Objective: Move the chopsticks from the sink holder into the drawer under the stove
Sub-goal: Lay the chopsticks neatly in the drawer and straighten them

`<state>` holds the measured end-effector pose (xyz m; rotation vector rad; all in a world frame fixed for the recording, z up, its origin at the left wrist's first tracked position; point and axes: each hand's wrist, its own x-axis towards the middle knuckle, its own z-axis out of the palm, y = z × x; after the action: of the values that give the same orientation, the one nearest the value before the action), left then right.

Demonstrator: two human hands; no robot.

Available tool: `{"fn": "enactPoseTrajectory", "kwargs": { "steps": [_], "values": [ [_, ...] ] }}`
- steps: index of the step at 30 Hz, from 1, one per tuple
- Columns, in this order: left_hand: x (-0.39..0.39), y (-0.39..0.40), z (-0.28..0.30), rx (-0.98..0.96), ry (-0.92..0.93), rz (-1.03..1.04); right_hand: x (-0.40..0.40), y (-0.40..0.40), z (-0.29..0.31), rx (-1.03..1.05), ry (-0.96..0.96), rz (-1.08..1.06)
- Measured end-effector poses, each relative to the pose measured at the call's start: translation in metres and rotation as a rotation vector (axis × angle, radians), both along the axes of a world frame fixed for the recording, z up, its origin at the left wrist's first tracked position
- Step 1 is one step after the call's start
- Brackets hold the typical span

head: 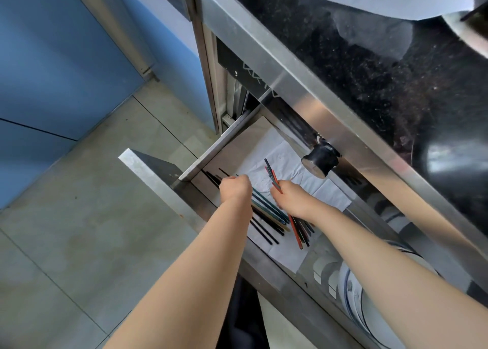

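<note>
Drawer was open. My left hand was fisted on chopsticks over the paper liner; my right hand pinched a red-and-dark bundle.

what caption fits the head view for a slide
Both hands, left and right, lay chopsticks on white paper in the open drawer.

no text, number or brand can be read anywhere. the dark panel under the counter edge, far from the open drawer, carries pale zigzag marks, but they are too blurred and cut off to make out.
</note>
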<state>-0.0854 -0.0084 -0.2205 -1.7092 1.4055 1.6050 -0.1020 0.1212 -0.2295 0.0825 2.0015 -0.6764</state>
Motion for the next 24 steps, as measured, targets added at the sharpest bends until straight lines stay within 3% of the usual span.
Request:
{"fn": "enactPoseTrajectory", "kwargs": {
  "steps": [4, 11, 14, 17, 24],
  "values": [
    [0.005, -0.01, 0.033, 0.048, 0.162, -0.046, 0.002, -0.003, 0.002, 0.005, -0.011, -0.025],
    [0.055, -0.052, 0.088, -0.444, 0.611, -1.182, -0.003, -0.015, -0.005, 0.028, -0.011, -0.006],
    [0.07, -0.076, 0.086, -0.756, 0.696, -1.52, -0.007, -0.026, -0.015, 0.065, 0.007, 0.043],
    [0.08, -0.1, 0.07, -0.972, 0.718, -1.584, -0.012, -0.036, -0.027, 0.114, 0.006, 0.118],
    [0.089, -0.104, 0.034, -1.223, 0.977, -1.5, -0.025, -0.045, -0.057, 0.234, 0.049, 0.265]
  ]
}}
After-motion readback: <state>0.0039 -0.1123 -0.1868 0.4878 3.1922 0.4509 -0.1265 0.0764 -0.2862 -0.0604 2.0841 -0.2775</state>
